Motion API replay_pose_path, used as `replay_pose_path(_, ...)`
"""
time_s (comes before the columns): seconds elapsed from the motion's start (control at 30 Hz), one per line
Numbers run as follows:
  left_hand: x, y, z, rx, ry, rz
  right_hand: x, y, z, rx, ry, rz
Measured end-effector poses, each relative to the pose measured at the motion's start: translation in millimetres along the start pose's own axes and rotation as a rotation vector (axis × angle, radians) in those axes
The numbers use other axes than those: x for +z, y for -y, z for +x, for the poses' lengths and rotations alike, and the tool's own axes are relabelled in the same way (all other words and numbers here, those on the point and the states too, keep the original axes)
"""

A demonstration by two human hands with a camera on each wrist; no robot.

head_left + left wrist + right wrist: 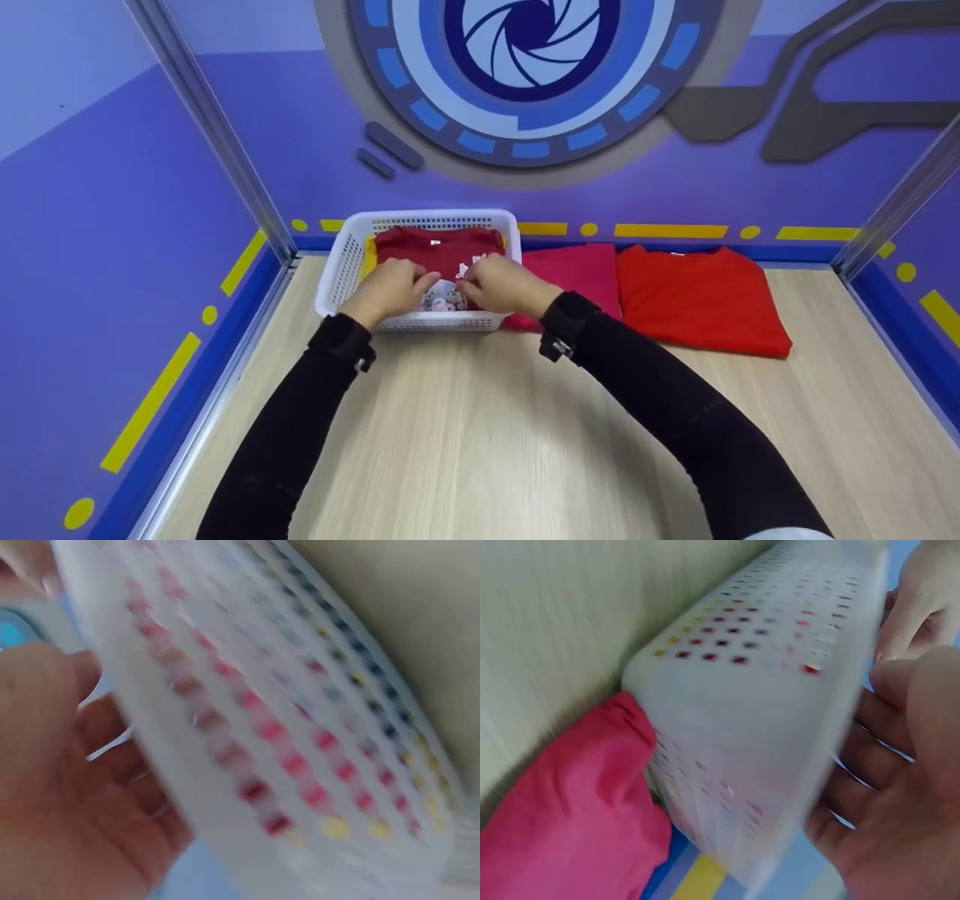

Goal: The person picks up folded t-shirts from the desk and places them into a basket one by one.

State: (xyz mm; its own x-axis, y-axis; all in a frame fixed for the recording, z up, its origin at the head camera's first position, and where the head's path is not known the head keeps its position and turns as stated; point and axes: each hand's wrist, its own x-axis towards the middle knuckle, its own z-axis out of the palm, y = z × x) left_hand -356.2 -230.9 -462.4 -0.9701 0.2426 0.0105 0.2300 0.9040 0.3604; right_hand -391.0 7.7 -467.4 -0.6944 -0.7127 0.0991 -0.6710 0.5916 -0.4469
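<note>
A white perforated plastic basket (341, 262) stands against the back wall in the head view. Inside lies a folded dark red shirt (409, 246) with a printed picture and white flower shapes on its front; a yellow garment (370, 259) peeks out beside it. My left hand (388, 289) is over the basket's front left part, thumb pointing inward. Over the front right part is my right hand (510, 285), close to the flower shapes. Both wrist views show loosely bent, spread fingers beside the basket rim, with no cloth visible between them. Fingertip contact with the shirt is hidden.
A folded pink garment (574, 274) lies right beside the basket, touching its side. Further right is a folded orange-red shirt (697, 300). The wooden tabletop (480, 435) stretches in front, bounded by a blue-purple wall (262, 135) at the back and panels on both sides.
</note>
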Motion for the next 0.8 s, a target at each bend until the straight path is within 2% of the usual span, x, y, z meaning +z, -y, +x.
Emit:
replay_pose_path(0.07,4.2,-17.3,-1.2,0.066,-0.056,-0.013,-8,-4,-11,0.005,-0.087,0.037)
replay_pose_path(0.17,9.4,-44.7,-3.8,0.155,-0.118,-0.020,-24,-11,-30,0.065,-0.178,0.111)
replay_pose_path(0.33,21.1,-88.8,-9.9,0.280,-0.166,-0.030,-42,-34,-62,0.129,-0.298,0.138)
replay_pose_path(0.47,36.3,-122.8,-12.3,0.356,-0.137,-0.054,-48,-61,-92,0.154,-0.346,0.101)
replay_pose_path(0.6,57.9,-151.0,-15.0,0.402,-0.085,-0.081,-46,-88,-121,0.197,-0.332,0.063)
replay_pose_path(0.7,79.2,-165.5,-13.1,0.429,-0.054,-0.065,-41,-105,-140,0.249,-0.312,0.040)
replay_pose_path(0.8,101.7,-173.6,-6.7,0.439,-0.030,0.018,-38,-117,-156,0.315,-0.288,0.033)
